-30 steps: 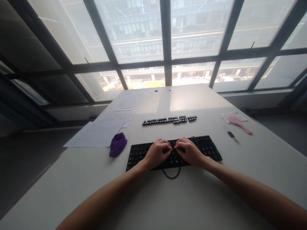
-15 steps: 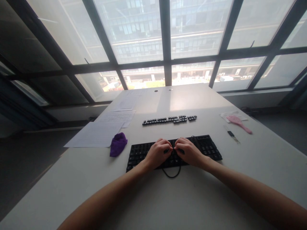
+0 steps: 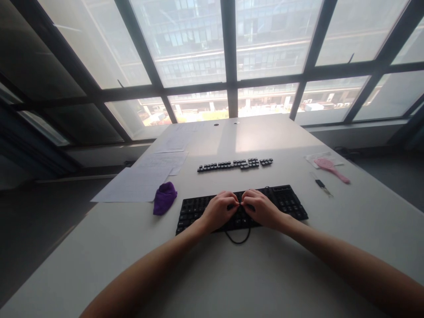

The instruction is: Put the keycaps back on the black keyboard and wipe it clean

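A black keyboard (image 3: 289,204) lies flat on the white desk, with a loop of black cable (image 3: 238,242) showing at its near edge. My left hand (image 3: 219,210) is over the middle of the keyboard, thumb and fingers pinched. Close beside it, my right hand (image 3: 260,207) is pinched too, its fingertips almost touching those of the left. Whatever is between the fingertips is too small to make out. Beyond the keyboard, loose black keycaps (image 3: 218,166) stand in a row of groups.
To the left lie a purple cloth (image 3: 164,198) and several sheets of paper (image 3: 132,183). On the right are a pink hairbrush (image 3: 327,166) on a clear wrapper and a small dark-handled tool with wire ends (image 3: 320,183). Large windows (image 3: 265,39) rise behind the desk (image 3: 212,274).
Both hands keep their pinch at the same place on the keyboard. The whole view has shifted very slightly; nothing else visibly differs.
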{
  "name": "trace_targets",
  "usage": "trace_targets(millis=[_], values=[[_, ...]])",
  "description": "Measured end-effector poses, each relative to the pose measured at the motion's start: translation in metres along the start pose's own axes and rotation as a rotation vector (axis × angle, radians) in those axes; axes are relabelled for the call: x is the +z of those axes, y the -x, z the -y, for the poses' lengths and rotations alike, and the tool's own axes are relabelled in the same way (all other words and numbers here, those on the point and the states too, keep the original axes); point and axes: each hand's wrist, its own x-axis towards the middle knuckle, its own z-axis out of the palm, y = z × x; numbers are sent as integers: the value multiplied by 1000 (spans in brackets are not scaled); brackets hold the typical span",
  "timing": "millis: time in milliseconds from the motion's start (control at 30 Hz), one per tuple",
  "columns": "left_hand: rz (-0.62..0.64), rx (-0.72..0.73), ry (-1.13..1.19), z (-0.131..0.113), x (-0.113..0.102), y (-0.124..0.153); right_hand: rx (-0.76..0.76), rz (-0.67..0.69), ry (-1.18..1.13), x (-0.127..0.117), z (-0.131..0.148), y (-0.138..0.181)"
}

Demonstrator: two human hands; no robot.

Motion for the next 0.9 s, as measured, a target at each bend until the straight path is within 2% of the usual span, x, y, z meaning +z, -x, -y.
trace_targets(millis=[367,633,700,800,900], values=[[31,-12,-7,4,1,0,57,51,-1,0,-2,-1],[32,-45,83,-3,-10,-6,131,-43,-104,-7,1,-1],[18,-77,80,0,-14,-15,194,-106,-86,-16,-6,-8],[-43,-125,-24,12,-17,-42,296,-191,48,-30,-31,-28],[-66,-182,-162,31,-12,-80,368,-148,235,-38,-65,-54]])
